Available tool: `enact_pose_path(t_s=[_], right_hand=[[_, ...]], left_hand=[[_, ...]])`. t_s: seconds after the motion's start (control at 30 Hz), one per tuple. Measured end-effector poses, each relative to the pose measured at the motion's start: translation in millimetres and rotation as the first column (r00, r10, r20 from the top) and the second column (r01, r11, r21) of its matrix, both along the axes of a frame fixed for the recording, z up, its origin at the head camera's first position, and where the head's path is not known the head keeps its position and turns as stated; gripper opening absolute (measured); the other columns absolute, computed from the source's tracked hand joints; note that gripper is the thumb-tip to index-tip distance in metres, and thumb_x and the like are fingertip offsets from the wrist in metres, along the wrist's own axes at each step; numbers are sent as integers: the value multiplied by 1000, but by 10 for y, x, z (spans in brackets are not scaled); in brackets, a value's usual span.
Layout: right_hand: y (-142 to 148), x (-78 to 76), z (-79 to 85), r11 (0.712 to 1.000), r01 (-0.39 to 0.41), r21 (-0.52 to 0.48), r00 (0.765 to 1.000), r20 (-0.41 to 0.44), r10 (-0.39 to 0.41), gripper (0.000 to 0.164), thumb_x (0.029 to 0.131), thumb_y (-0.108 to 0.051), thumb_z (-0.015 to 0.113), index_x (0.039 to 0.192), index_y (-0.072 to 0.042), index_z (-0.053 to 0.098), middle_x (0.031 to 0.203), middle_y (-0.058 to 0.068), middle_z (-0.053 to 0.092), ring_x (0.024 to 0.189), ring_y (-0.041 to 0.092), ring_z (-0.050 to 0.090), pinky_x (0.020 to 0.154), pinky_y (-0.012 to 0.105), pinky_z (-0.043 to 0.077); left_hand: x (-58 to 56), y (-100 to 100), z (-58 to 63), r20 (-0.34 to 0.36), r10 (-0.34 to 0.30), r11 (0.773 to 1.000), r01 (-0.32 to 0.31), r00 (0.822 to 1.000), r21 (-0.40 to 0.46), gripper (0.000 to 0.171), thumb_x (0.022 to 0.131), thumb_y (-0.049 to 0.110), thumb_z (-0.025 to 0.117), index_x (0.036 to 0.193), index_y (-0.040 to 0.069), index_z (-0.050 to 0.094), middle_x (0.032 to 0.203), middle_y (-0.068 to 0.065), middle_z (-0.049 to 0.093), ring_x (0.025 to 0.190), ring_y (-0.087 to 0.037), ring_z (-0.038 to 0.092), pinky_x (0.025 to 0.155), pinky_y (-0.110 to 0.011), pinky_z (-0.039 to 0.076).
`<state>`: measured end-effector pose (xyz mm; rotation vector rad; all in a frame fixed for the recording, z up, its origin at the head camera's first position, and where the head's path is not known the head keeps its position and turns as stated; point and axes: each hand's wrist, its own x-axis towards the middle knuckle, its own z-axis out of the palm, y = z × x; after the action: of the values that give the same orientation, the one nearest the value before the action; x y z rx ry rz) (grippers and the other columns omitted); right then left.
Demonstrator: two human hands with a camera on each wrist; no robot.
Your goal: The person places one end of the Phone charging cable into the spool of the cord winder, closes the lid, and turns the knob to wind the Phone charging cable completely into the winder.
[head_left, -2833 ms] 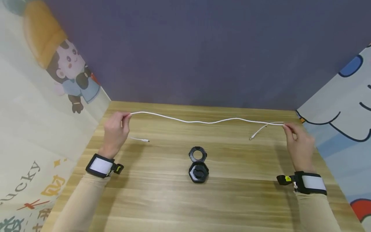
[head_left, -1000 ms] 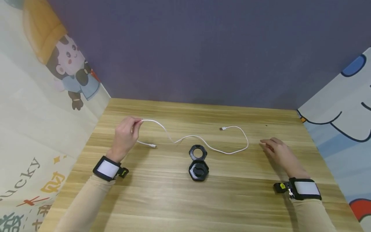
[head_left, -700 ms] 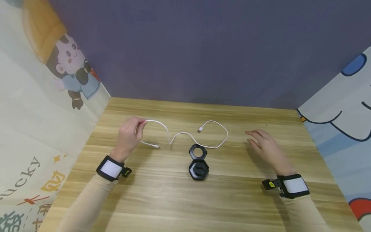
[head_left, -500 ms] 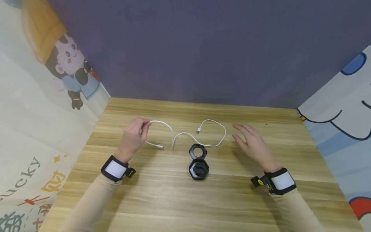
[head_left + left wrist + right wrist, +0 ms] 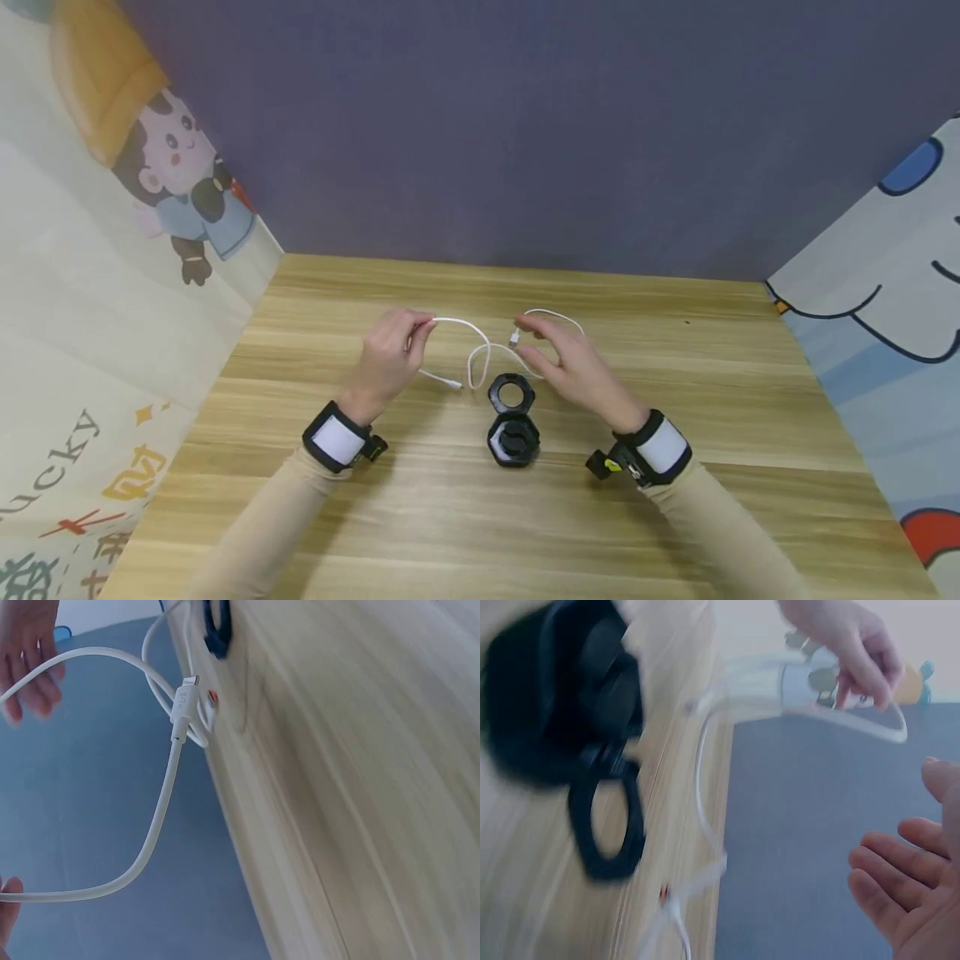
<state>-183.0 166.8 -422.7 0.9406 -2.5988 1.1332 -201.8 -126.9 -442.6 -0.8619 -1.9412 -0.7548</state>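
A white charging cable (image 5: 462,322) hangs from my left hand (image 5: 390,354), pinched between thumb and fingertips above the table. One slim plug (image 5: 450,382) dangles below that hand; its metal tip shows in the left wrist view, where the plug (image 5: 184,705) fills the middle. The rest of the cable lies in curves on the wood, its USB plug (image 5: 513,338) behind the black case. My right hand (image 5: 581,371) hovers over this stretch, fingers extended and thumb apart. The right wrist view shows the palm of this hand (image 5: 911,889) holding nothing.
A small black hexagonal case (image 5: 513,442) lies with its ring-shaped lid (image 5: 512,392) folded back, between the forearms. The wooden table (image 5: 465,533) meets a dark blue panel (image 5: 510,150) at its back edge. Printed curtains flank both sides.
My right hand has let go of the cable and swept left towards its USB end. The left hand has carried its pinched part rightwards, and the stretched cable has slackened into curves.
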Motion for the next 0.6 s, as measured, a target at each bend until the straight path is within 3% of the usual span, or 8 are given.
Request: enact_pose_path(t_s=[0.2,0.33,0.47,0.53,0.6], right_hand=[[-227,4,44,979,-69,-191,983,156,99,31,105,-12,61,133,-1,64,120,12,74,109,28,71,95,43,59],[-279,14,37,936,-88,-342,947,262,185,20,106,-5,56,120,3,68,101,13,76,94,23,72,89,30,60],[-243,25,65,881,-32,-471,919,333,211,18,106,0,53,114,11,65,95,5,72,86,18,70,82,24,59],[-199,11,92,867,-9,-499,930,315,191,17,105,1,54,112,13,65,93,-2,69,80,19,68,74,23,59],[-146,-10,120,874,-9,-486,957,248,148,14,103,3,58,109,11,68,90,-6,67,72,19,64,65,20,54]], left_hand=[[43,178,14,9,-20,999,20,1000,44,20,104,12,62,95,-6,66,81,-15,68,67,-24,62,59,-32,58],[81,234,21,17,-29,997,27,999,67,12,97,5,68,94,-6,66,81,-15,68,67,-25,63,60,-32,59],[94,259,54,12,-49,998,49,999,36,10,96,5,70,95,-5,67,80,-13,68,68,-24,62,61,-32,58],[94,265,70,5,-68,998,68,998,5,12,98,7,68,96,-4,67,82,-12,68,70,-24,63,63,-32,59],[98,270,94,-2,-88,996,88,996,-29,14,101,9,65,97,-4,67,83,-12,68,72,-24,65,66,-33,60]])
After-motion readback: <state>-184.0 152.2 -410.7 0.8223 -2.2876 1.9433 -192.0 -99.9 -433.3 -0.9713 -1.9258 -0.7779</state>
